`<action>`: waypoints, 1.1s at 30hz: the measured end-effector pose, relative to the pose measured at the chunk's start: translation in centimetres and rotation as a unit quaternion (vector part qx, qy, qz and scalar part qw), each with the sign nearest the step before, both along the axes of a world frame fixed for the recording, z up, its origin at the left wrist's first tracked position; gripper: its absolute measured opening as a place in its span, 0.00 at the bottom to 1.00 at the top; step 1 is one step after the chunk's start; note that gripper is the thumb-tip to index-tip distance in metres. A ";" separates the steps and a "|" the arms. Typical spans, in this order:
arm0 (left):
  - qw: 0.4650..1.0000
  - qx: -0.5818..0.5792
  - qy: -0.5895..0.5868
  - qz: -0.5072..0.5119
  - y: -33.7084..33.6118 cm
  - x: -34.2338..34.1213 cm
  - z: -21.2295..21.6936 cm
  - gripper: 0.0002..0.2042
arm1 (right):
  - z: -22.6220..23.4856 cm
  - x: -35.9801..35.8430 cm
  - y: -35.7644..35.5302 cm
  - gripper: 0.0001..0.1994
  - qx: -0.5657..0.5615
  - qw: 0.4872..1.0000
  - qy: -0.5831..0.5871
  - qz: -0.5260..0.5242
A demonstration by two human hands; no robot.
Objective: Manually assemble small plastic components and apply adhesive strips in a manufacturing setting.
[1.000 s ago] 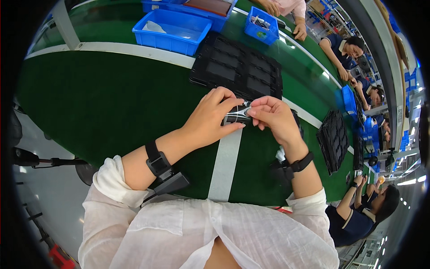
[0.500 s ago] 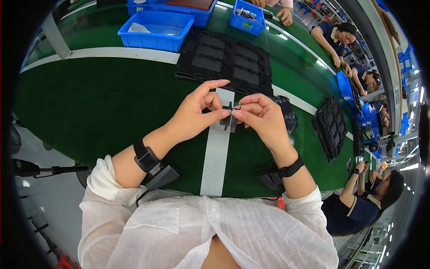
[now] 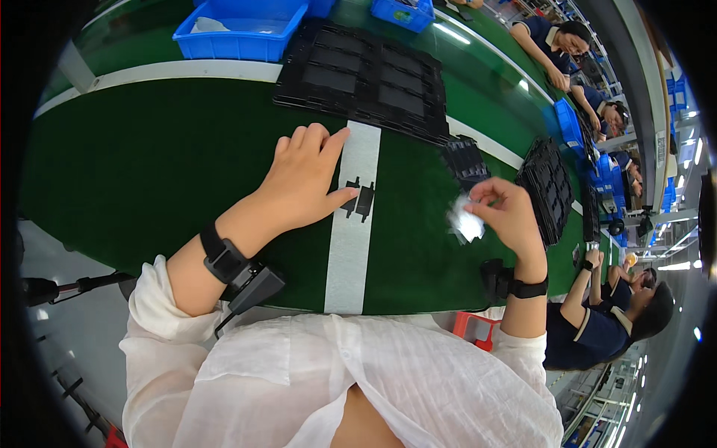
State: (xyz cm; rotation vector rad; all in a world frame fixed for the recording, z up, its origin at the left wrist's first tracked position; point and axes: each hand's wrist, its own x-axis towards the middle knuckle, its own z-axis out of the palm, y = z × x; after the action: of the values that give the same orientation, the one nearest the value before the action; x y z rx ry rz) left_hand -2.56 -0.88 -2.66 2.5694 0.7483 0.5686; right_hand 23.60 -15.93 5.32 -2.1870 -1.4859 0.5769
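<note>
Black tray (image 3: 369,76) lies beyond left fingers (image 3: 334,145), just beside blue bin (image 3: 228,49).

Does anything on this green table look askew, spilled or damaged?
Nothing looks spilled or damaged. The black ribbed piece looks askew, angled differently from the large black tray nearby. The whitish piece in the right hand is too blurred to judge.

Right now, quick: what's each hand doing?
Left hand: open, thumb at the small black parts.
Right hand: closed, pinching a blurred, shiny white item.
</note>
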 end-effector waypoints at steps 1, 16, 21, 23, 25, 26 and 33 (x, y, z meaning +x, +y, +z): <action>1.000 0.001 -0.002 -0.004 -0.1 -0.1 0.0 0.34 | -0.5 0.1 -0.5 0.12 -0.002 1.000 0.000 -0.003; 1.000 0.010 -0.016 -0.018 -0.5 -0.1 -0.3 0.32 | 1.1 0.2 0.9 0.09 -0.139 0.989 0.055 -0.017; 1.000 -0.004 -0.011 -0.019 -0.3 -0.3 -0.3 0.32 | 2.9 1.2 10.8 0.12 -0.132 0.984 0.061 0.105; 1.000 -0.005 -0.013 -0.016 -0.4 -0.4 -0.2 0.32 | 1.8 3.0 16.0 0.11 -0.124 0.984 0.002 0.130; 0.999 0.028 -0.033 -0.030 -0.7 -0.1 0.1 0.32 | 0.0 5.6 20.3 0.13 -0.070 0.969 -0.177 0.159; 0.999 0.031 -0.031 -0.024 -0.7 0.0 0.1 0.32 | -1.1 6.2 22.4 0.13 -0.066 0.968 -0.176 0.165; 0.998 0.035 -0.047 -0.019 -0.7 0.0 -0.6 0.31 | -3.2 3.0 27.3 0.20 -0.173 0.916 -0.360 0.049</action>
State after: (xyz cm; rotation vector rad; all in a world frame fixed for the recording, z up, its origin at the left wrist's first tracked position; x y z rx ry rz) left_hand -2.58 -1.54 -3.30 2.5945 0.6558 0.7109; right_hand 26.59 11.34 2.09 -2.7967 -1.9780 0.0349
